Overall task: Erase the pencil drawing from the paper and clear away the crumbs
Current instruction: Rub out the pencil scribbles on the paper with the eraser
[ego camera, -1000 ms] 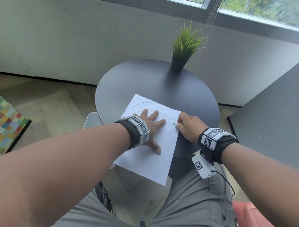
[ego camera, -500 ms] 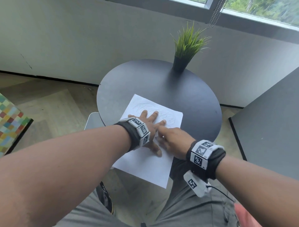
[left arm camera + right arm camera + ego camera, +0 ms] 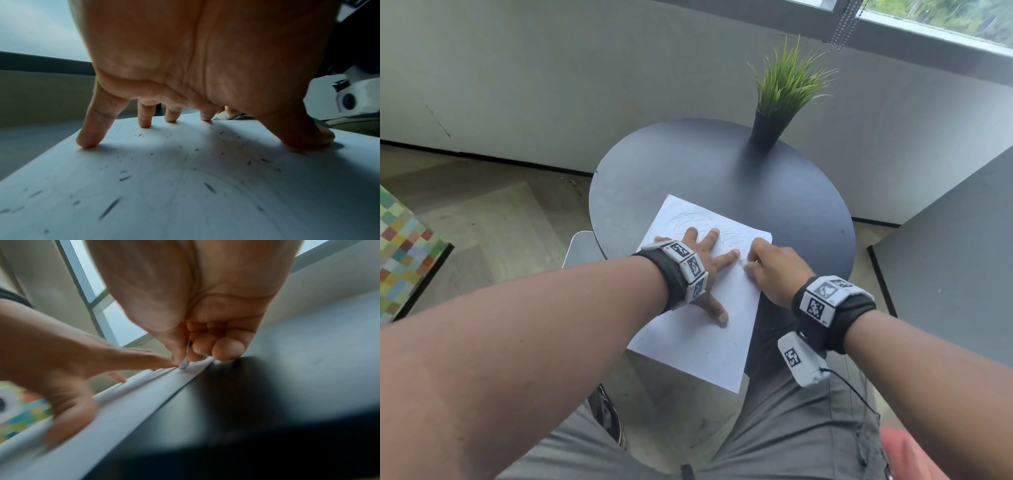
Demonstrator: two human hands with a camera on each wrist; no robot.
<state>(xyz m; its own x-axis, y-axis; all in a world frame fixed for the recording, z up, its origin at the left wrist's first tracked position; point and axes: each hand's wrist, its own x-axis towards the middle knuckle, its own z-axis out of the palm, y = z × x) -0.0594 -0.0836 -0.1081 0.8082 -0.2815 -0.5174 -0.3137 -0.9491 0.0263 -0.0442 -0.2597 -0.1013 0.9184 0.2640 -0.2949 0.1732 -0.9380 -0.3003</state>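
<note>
A white sheet of paper (image 3: 702, 342) lies on the round dark table (image 3: 774, 205), its near end hanging over the table's edge. Faint pencil scribbles (image 3: 698, 219) mark its far part. My left hand (image 3: 705, 263) lies flat on the sheet with fingers spread, pressing it down. My right hand (image 3: 750, 263) pinches a small white eraser (image 3: 184, 364) and holds it on the paper by the right edge, close to the left index finger. Dark eraser crumbs (image 3: 209, 186) are scattered over the sheet under my left palm.
A potted green plant (image 3: 780, 99) stands at the table's far side. A second dark tabletop (image 3: 955, 257) is to the right, and a white stool (image 3: 582, 246) sits below the table's left edge. My legs are under the paper's overhanging end.
My right hand swept left across the paper to the left hand, then back to the right edge, rubbing with the eraser. The left hand stayed pressed on the sheet.
</note>
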